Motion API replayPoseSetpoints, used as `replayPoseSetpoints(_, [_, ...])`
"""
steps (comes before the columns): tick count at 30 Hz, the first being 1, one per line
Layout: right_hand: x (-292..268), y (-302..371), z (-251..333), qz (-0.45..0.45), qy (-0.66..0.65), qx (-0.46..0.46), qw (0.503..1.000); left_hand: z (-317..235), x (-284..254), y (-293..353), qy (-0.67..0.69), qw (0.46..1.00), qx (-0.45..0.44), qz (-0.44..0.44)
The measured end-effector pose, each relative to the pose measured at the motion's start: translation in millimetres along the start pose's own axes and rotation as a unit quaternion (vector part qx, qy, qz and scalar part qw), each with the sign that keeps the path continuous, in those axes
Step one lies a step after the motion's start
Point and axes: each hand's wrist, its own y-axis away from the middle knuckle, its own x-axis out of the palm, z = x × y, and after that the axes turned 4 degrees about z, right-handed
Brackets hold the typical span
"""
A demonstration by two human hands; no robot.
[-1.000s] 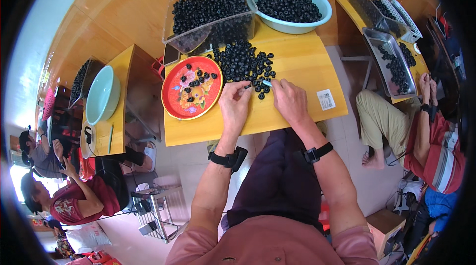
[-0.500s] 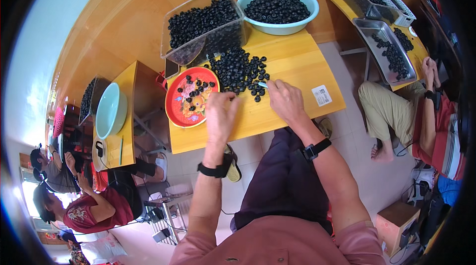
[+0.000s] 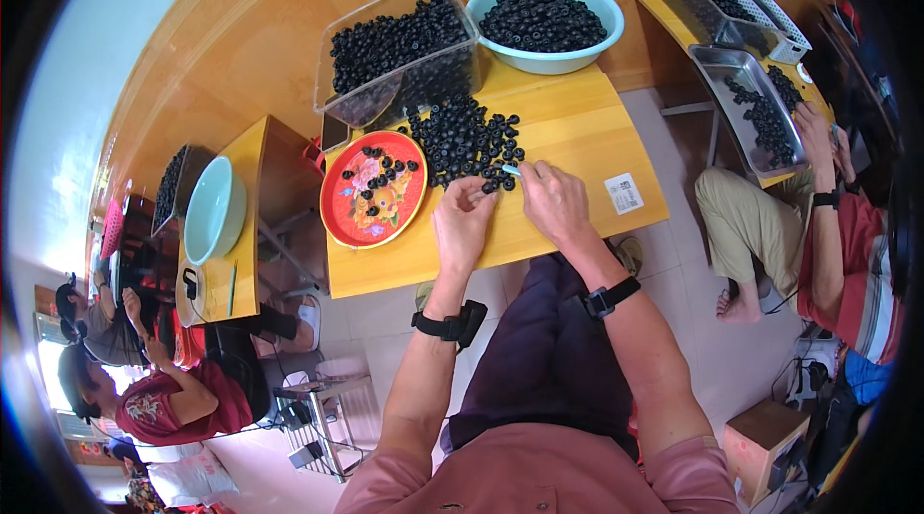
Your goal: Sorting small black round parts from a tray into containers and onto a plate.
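A loose pile of small black round pieces with holes (image 3: 462, 134) lies on my yellow table. At its near edge, my left hand (image 3: 464, 220) has its fingers bent together, thumb and fingertips closed on one black piece (image 3: 490, 187). Just to the right, my right hand (image 3: 554, 198) is closed round a slim tool with a pale blue end (image 3: 511, 169). The tool's end points left at the pile's edge; the rest is hidden in my fist. Left of my hands, a red flowered tray (image 3: 332, 201) holds several scattered black pieces.
Behind the pile stand a clear bin (image 3: 332, 95) and a pale blue basin (image 3: 616, 18), both full of black pieces. A white label (image 3: 624, 193) is on the table's right. People sit at side tables; a metal tray (image 3: 712, 57) is right, another basin (image 3: 217, 211) left.
My left hand has moved right, from beside the red tray to the pile's near edge, and its fingers have closed. My right hand stays nearly in place with the tool.
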Motion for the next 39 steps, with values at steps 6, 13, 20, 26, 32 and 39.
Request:
replayPoseSetpoints(6, [1, 0, 0, -0.010, -0.006, -0.009, 1.000, 13, 3, 1, 0.034, 0.999, 0.007, 0.005])
replayPoseSetpoints(13, [-3, 3, 0, -0.013, -0.019, -0.030, 0.999, 12, 4, 0, 0.025, 0.999, 0.026, -0.028])
replayPoseSetpoints(20, [-11, 3, 5, -0.014, -0.033, -0.077, 0.996, 7, 5, 0, 0.026, 0.999, -0.013, -0.037])
replayPoseSetpoints(26, [-12, 3, 7, -0.020, -0.055, -0.098, 0.994, 7, 4, 0, 0.015, 0.999, 0.000, -0.043])
replayPoseSetpoints(32, [-11, 4, 5, -0.007, -0.038, -0.095, 0.995, 3, 6, 0, -0.013, 1.000, -0.007, -0.027])
replayPoseSetpoints(39, [-9, 2, 7, -0.023, -0.044, -0.100, 0.994, 13, 6, 0, 0.059, 0.997, 0.009, -0.049])
